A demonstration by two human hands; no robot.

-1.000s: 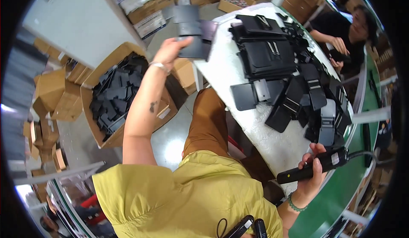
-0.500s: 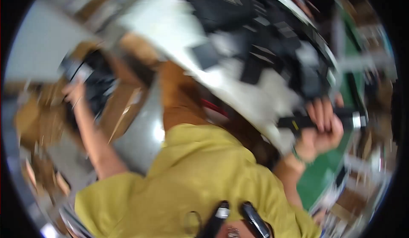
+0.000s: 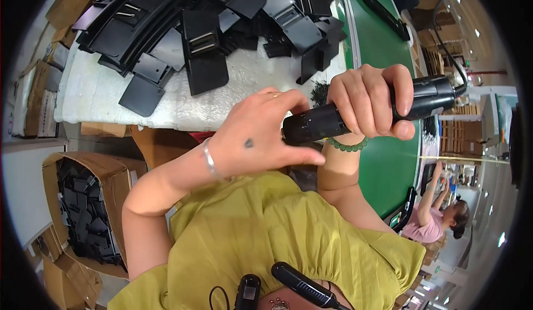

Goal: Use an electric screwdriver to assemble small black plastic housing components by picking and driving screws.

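Observation:
My right hand [image 3: 375,101] is wrapped round a black corded electric screwdriver [image 3: 316,124], held almost level over the table's edge. Around the tool's left end curves my left hand [image 3: 261,126], thumb stretched out below and fingers apart above; some fingertips are hidden. The tool's tip is out of sight behind that hand. Beyond both hands, black flat plates [image 3: 205,54] with silver strips lie heaped on the white-covered table [image 3: 94,99]. A small pile of black screws [image 3: 319,93] sits just behind the tool.
At my lower left stands a cardboard box [image 3: 105,168] filled with black plates. A green conveyor belt [image 3: 383,165] runs along the right, with black parts on it. The tool's cord [image 3: 438,32] loops at upper right. Another person in pink [image 3: 427,226] works beyond the belt.
My left hand has left the cardboard box and a black part, coming across to the screwdriver's end. My right hand, still gripping the tool, is now nearer the middle. The view has turned.

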